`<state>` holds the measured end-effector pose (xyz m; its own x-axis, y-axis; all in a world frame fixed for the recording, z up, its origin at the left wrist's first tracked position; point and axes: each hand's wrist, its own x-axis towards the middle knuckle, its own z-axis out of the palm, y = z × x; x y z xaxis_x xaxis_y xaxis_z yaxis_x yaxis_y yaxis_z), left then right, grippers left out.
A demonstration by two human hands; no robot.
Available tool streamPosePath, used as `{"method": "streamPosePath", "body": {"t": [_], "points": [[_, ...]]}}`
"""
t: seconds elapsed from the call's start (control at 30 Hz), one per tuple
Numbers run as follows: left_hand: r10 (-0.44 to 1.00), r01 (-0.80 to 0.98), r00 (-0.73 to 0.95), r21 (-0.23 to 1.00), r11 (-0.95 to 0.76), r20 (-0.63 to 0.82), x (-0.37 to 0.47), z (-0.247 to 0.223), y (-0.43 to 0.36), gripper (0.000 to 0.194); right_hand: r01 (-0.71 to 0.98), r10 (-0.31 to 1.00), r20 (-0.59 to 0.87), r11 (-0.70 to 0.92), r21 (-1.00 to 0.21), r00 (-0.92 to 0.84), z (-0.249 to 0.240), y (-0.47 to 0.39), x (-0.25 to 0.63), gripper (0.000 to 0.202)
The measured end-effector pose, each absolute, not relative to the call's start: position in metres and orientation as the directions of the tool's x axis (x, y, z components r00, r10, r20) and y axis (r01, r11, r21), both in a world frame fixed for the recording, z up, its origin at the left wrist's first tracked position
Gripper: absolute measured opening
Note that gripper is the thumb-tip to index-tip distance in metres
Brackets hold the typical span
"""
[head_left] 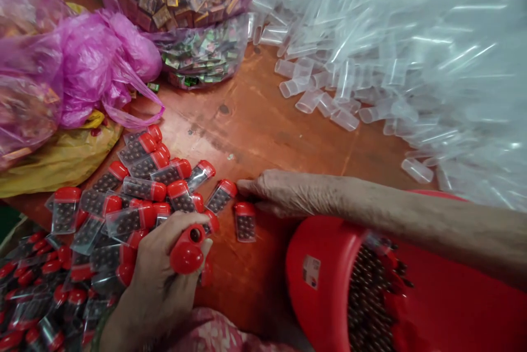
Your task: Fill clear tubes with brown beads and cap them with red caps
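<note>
Low in the head view, my left hand (160, 264) is wrapped round a small container whose red cap (186, 258) faces up, with a dark hole in the top. My right hand (280, 190) reaches across the table, palm down, one finger stretched out beside a red-capped container of dark balls (222, 195); the other fingers are mostly hidden. Just below that hand lies another filled container (245, 223). More red-capped containers (144, 190) are heaped left of my hands. A red tub (317, 269) tilts open at the right, with many dark brown balls (366, 297) inside.
Clear plastic tubes (341, 85) form a large pile at the upper right. Pink plastic bags (99, 61) stand at the upper left, over a yellow bag (61, 160). A bag of small green pieces (206, 55) sits behind, on the reddish-brown table (234, 110).
</note>
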<state>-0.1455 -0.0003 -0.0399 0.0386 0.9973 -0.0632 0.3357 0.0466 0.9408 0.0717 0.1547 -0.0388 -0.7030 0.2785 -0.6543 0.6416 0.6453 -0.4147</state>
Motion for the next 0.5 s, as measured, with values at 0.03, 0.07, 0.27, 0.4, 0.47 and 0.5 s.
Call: {"method": "streamPosePath", "body": {"t": [0.03,0.07,0.27,0.4,0.47,0.5], "points": [[0.998,0.337,0.035,0.940,0.046,-0.061,-0.146,-0.040,-0.001,0.027,0.637,0.270,-0.655,0.647,-0.419,-0.706,-0.041,0.155,0.071,0.021],[0.998,0.339,0.030,0.940,0.050,-0.064,-0.146,-0.040,-0.002,0.028,0.634,0.260,-0.660,0.648,-0.422,-0.705,-0.042,0.154,0.069,0.020],[0.998,0.371,-0.038,0.927,0.064,-0.054,-0.152,-0.042,-0.007,0.026,0.637,0.242,-0.655,0.610,-0.472,-0.716,-0.047,0.155,0.064,0.020],[0.992,0.413,-0.126,0.909,0.054,-0.002,-0.161,-0.042,-0.010,0.025,0.760,0.305,-0.697,0.294,-0.580,-0.649,-0.045,0.166,0.067,0.007],[0.987,0.411,-0.161,0.908,0.085,-0.020,-0.164,-0.041,-0.011,0.023,0.730,0.311,-0.702,-0.036,-0.683,-0.641,-0.041,0.171,0.067,0.002],[0.981,0.397,-0.189,0.910,0.116,-0.043,-0.165,-0.041,-0.012,0.021,0.671,0.325,-0.687,-0.178,-0.720,-0.650,-0.040,0.172,0.067,0.003]]}}
